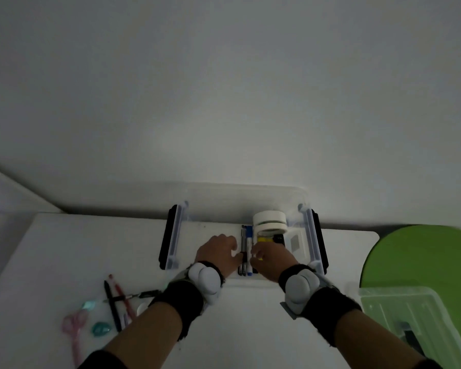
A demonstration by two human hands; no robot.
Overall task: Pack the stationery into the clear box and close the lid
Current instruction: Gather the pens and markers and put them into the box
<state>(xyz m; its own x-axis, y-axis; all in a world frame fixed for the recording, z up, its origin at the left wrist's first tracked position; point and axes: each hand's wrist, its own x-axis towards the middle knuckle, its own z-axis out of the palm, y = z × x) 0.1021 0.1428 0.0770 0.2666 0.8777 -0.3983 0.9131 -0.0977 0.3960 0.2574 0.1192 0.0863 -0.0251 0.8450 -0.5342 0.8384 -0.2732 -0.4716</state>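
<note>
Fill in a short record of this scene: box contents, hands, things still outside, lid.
box: clear, open, on the white table
inside: stack of tape rolls, several pens
left hand: in the box, left of the pens
right hand: in the box, right of the pens; grip unclear
still outside: pink scissors, loose pens, at the table's left
lid: off, lying at the right

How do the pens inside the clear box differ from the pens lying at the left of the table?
The pens in the box lie parallel, side by side; the pens on the table cross one another. The pens in the box are packed; the pens on the table wait outside the clear box. Both are slim and long.
</note>
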